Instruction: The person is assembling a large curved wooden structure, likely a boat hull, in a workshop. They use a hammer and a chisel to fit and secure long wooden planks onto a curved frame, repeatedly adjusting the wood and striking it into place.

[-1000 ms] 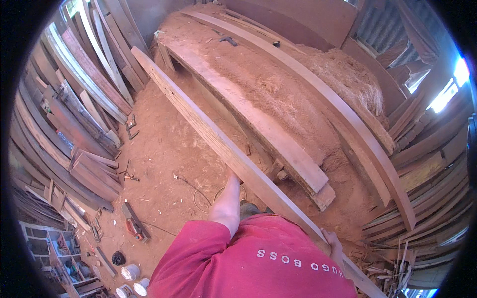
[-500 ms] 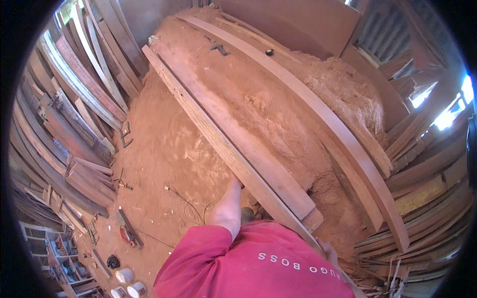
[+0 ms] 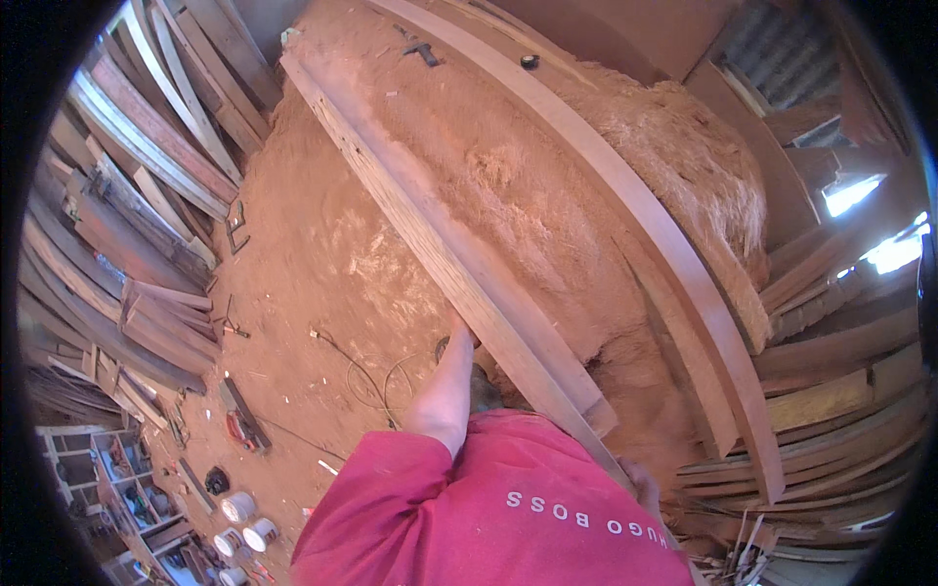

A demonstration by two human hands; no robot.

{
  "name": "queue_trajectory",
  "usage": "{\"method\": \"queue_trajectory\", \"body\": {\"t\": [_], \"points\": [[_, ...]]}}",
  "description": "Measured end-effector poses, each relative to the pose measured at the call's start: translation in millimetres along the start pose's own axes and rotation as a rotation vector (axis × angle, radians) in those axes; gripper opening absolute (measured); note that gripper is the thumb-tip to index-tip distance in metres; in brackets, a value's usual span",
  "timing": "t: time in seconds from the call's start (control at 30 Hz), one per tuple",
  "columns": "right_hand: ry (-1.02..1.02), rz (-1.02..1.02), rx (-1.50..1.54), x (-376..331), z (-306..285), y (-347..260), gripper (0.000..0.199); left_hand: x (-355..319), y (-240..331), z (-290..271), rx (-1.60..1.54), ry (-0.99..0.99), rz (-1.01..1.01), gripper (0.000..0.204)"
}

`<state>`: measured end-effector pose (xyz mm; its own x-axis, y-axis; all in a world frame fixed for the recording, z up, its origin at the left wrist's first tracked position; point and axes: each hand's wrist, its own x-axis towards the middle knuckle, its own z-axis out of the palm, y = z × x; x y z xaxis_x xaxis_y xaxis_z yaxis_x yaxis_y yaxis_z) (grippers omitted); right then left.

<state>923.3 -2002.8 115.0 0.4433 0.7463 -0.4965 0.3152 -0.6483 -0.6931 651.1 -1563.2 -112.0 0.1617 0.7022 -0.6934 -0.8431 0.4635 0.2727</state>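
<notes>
A long wooden plank [image 3: 430,249] runs diagonally from the far left to beside my body at the lower right. My left hand [image 3: 463,332] grips its left edge about midway, the fingers mostly hidden by the wood. Closer to my body, my right hand [image 3: 642,481] holds the same plank near its lower part; my shirt covers some of that hand. Partly beneath and to the right of the plank lies another board [image 3: 562,361], on the sawdust-covered ground.
Farther right lies a long, thick beam [image 3: 645,220] beside a sawdust heap [image 3: 684,156]. Stacked timber [image 3: 147,166] lines the left side, with more planks [image 3: 831,400] at right. A cable [image 3: 357,376], a red-handled tool [image 3: 241,430] and white buckets [image 3: 237,506] lie lower left.
The held plank has shifted over the board beside it, covering more of that board. Both hands keep hold of it. My view has also moved slightly.
</notes>
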Motion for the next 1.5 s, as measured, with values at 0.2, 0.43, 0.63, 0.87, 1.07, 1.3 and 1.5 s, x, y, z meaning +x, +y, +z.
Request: {"method": "queue_trajectory", "body": {"t": [0.2, 0.43, 0.63, 0.87, 1.07, 1.3, 1.5], "points": [[-0.033, -0.094, 0.002, 18, -1, -6, 0.038, 14, 4, 8, 0.002, -0.006, -0.046, 0.072], [-0.286, 0.489, -0.479, 106, -18, 86, 0.065, 45, 0, 27, 0.0, 0.005, -0.023, 0.075], [-0.318, 0.568, -0.352, 146, -22, 104, 0.07, 31, 1, 60, 0.197, 0.115, 0.059, 0.073], [-0.336, 0.498, -0.349, 179, -19, 111, 0.076, -48, -25, 115, 1.287, 0.289, 0.586, 0.094], [-0.332, 0.42, -0.514, 199, -8, 124, 0.083, -37, -39, 138, 1.474, 0.446, 0.738, 0.11], [-0.335, 0.568, -0.343, 213, -8, 139, 0.092, -15, -51, 127, 1.545, 0.499, 0.757, 0.107], [-0.396, 0.538, -0.135, 202, -9, 131, 0.093, 1, -55, 109, 1.568, 0.442, 0.893, 0.107]]}}
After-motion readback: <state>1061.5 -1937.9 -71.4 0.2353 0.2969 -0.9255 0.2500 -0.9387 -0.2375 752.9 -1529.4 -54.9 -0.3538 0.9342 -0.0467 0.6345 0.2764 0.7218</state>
